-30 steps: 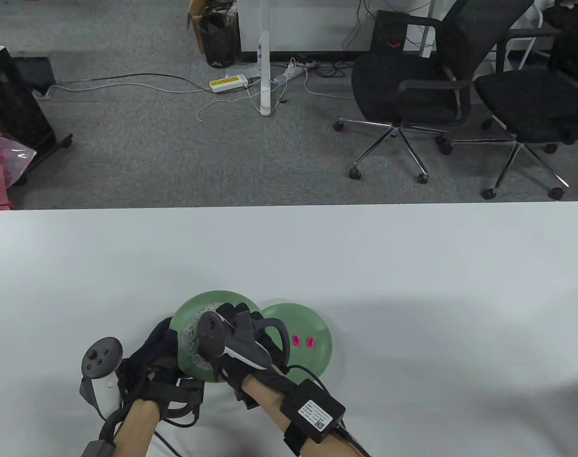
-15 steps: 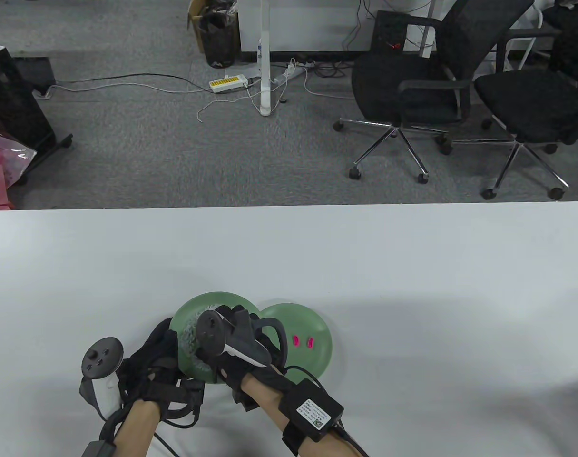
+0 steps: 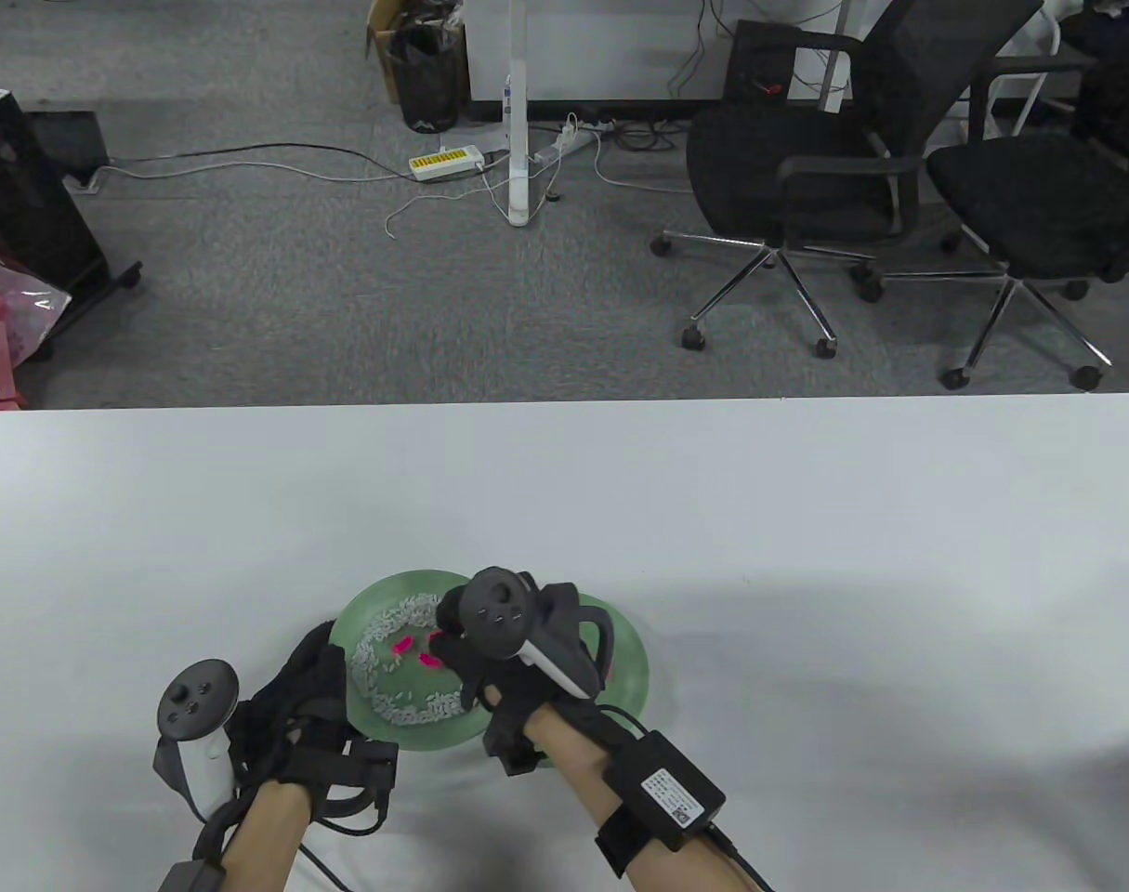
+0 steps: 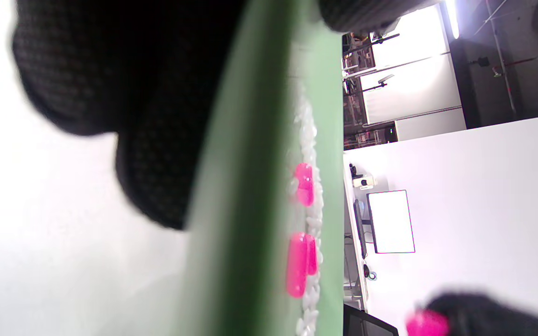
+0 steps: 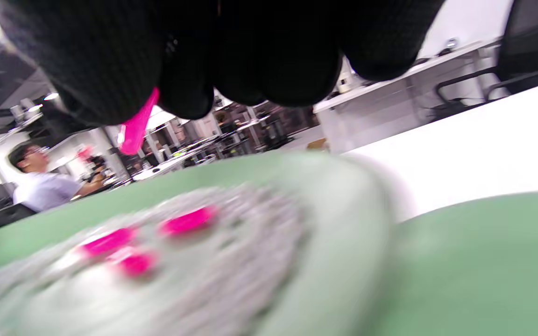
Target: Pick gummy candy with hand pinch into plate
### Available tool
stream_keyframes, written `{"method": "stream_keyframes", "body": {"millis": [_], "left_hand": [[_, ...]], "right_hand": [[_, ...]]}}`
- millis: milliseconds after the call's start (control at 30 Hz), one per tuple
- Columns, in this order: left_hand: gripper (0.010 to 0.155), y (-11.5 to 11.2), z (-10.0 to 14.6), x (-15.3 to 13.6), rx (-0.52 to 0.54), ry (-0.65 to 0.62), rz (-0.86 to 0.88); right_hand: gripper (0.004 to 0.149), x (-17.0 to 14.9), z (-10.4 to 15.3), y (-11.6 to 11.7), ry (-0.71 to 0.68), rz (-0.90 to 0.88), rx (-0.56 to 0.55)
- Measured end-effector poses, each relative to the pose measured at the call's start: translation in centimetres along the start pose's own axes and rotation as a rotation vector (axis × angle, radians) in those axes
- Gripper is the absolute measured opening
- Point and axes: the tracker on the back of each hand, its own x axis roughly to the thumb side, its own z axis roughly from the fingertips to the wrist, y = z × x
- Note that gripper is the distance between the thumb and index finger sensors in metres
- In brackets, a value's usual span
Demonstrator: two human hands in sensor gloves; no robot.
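- the right hand (image 3: 518, 650) pinches a pink gummy candy (image 5: 136, 123) between fingertips, lifted above the left plate (image 3: 364, 609), likely for carrying to the right plate (image 3: 631, 650).
- the left hand (image 3: 290, 706) grips the left plate's rim, apparently steadying it.
- more pink candies (image 3: 401, 646) lie there among white grains (image 3: 378, 641).

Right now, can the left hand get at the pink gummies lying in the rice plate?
Probably not without letting go. The left hand grips the near-left rim of the rice plate, steadying it. The gummies lie uncovered in the rice, but the right hand, pinching a gummy, hovers beside them.
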Motion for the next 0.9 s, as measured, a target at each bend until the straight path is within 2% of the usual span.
{"method": "stream_keyframes", "body": {"millis": [133, 267, 333, 433, 567, 900], "left_hand": [[0.061, 0.1, -0.2, -0.1, 0.000, 0.009, 0.016], [0.061, 0.1, -0.3, -0.2, -0.001, 0.013, 0.017], [0.061, 0.1, -0.4, -0.2, -0.002, 0.014, 0.015], [0.061, 0.0, -0.3, -0.2, -0.003, 0.014, 0.011], [0.061, 0.1, -0.3, -0.3, -0.002, 0.017, 0.010], [0.061, 0.2, -0.5, -0.3, -0.003, 0.019, 0.012]], "right_hand": [[0.040, -4.8, -1.0, -0.9, 0.116, -0.007, 0.025], [0.039, -8.2, -1.2, 0.1, 0.188, 0.046, 0.101], [0.039, -9.2, -1.1, 1.1, 0.170, 0.085, 0.165], [0.038, -9.2, -0.9, 2.4, 0.115, 0.161, 0.219], [0.037, -8.4, -0.7, 3.9, 0.058, 0.286, 0.230], [0.041, -7.6, -0.3, 5.1, 0.020, 0.403, 0.210]]}}
